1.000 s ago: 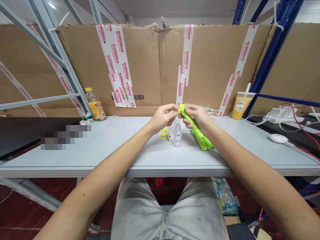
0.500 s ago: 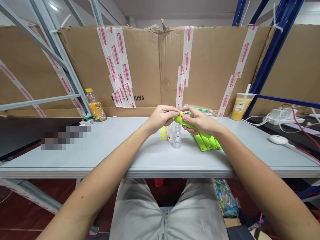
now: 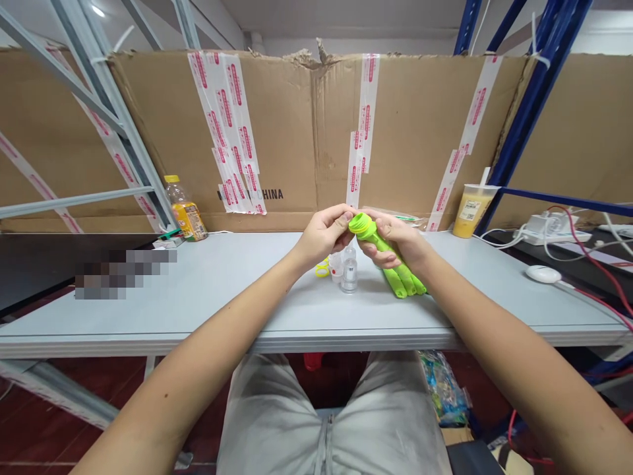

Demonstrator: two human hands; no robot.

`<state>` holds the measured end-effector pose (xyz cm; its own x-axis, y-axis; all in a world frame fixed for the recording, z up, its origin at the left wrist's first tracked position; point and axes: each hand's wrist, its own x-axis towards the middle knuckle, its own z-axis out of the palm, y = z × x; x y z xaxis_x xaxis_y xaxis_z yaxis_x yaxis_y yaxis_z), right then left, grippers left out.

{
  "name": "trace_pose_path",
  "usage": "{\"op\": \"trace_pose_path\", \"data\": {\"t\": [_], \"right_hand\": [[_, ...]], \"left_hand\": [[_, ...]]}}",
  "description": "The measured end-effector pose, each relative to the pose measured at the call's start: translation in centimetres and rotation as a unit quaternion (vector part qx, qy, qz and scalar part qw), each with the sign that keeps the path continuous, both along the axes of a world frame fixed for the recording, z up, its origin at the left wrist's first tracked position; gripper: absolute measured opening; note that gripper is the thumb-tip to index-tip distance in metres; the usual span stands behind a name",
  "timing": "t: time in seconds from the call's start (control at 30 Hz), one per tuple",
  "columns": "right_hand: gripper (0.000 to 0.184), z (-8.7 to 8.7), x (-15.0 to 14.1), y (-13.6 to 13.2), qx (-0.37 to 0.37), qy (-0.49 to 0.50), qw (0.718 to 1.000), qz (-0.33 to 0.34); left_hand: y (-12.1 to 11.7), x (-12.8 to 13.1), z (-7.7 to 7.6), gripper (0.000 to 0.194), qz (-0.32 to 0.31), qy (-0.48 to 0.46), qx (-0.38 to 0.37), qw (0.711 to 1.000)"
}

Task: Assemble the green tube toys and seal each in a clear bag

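A lime-green, soft-looking tube [image 3: 370, 232] is held above the table, its round, ridged, yellowish-green end facing toward me and to the left. My right hand [image 3: 395, 239] wraps its fingers round the tube's body. At the rim of the round end, the bent fingers and thumb of my left hand [image 3: 330, 231] are closed on the tube's edge. Below the hands stand small clear plastic bottles [image 3: 349, 274], partly hidden by my fingers. Yellow rings [image 3: 322, 268] lie to their left. Several lime-green rolled pieces [image 3: 406, 284] rest side by side under my right hand.
A juice bottle [image 3: 188, 214] stands at the back left and a drink cup [image 3: 472, 210] at the back right. A white mouse [image 3: 542, 274], cables and a power strip [image 3: 556, 227] lie at right. A cardboard wall [image 3: 291, 132] closes off the back of the table [image 3: 208, 290].
The green tube has turned so that its round end faces me more. My left fingers have shifted from its top to the side of the rim. The view has moved slightly.
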<state>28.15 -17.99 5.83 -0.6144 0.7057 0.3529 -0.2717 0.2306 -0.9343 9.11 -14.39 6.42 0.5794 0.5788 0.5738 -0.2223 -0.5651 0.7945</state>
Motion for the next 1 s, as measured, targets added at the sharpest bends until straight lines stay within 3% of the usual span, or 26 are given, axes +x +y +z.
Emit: {"op": "trace_pose_path", "data": {"t": [0.13,0.27,0.33,0.53,0.7,0.87,1.0], "right_hand": [[0.044,0.0,-0.2,0.2,-0.053,0.064,0.996,-0.036],[0.034,0.2,-0.5,0.5,-0.079,0.115,0.987,-0.085],[0.031,0.3,-0.7,0.8,-0.076,0.116,0.984,-0.112],[0.031,-0.1,-0.9,1.5,-0.078,0.068,0.984,-0.142],[0.041,-0.7,-0.5,1.8,-0.037,0.024,0.985,-0.168],[0.048,-0.9,0.3,1.7,0.019,-0.046,0.986,-0.158],[0.048,-1.0,0.2,1.4,0.074,-0.098,0.983,-0.133]], "left_hand": [[0.3,-0.2,-0.9,0.032,0.043,0.013,0.060,0.997],[0.5,-0.4,-1.4,0.024,0.164,0.033,0.155,0.974],[0.5,-0.5,-1.4,0.023,0.185,0.019,0.150,0.971],[0.1,-0.1,-1.3,0.022,0.102,-0.042,0.000,0.994],[-0.6,0.0,-0.9,0.030,0.057,-0.025,-0.045,0.997],[-0.4,-0.5,-0.6,0.031,0.058,0.024,-0.019,0.998],[0.3,-0.9,-0.2,0.028,0.114,0.077,0.080,0.987]]}}
